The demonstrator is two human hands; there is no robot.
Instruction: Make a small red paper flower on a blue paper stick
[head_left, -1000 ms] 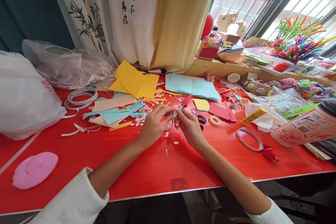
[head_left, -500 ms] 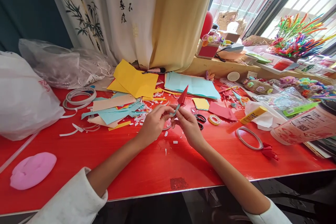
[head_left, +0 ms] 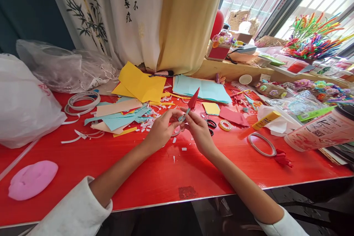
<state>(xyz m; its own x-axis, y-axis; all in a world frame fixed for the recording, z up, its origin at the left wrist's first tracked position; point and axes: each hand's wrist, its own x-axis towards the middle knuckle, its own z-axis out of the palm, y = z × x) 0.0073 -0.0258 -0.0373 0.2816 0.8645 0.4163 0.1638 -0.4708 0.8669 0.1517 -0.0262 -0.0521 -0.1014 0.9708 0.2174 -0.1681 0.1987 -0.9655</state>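
Both my hands meet over the middle of the red table, pinching a small paper flower (head_left: 193, 100) with a pointed red top and a narrow pale-blue paper stem. My left hand (head_left: 163, 129) grips the lower end of the stem between thumb and fingers. Higher up, just under the red cone, the fingers of my right hand (head_left: 199, 129) close on the same stem. Behind my right hand lie black scissors (head_left: 211, 125), partly hidden. White paper bits are scattered below my fingers.
Left of my hands lie blue and peach paper strips (head_left: 118, 108), tape rolls (head_left: 83, 101) and a pink flat piece (head_left: 33, 180). Yellow sheets (head_left: 141, 81) and light-blue sheets (head_left: 201, 90) lie behind. On the right are a glue stick (head_left: 266, 120), a tape ring (head_left: 262, 144) and a drink cup (head_left: 320, 131).
My fingers have shifted slightly on the stem, and the red cone points up a touch higher. The whole view has drifted a little; nothing was let go.
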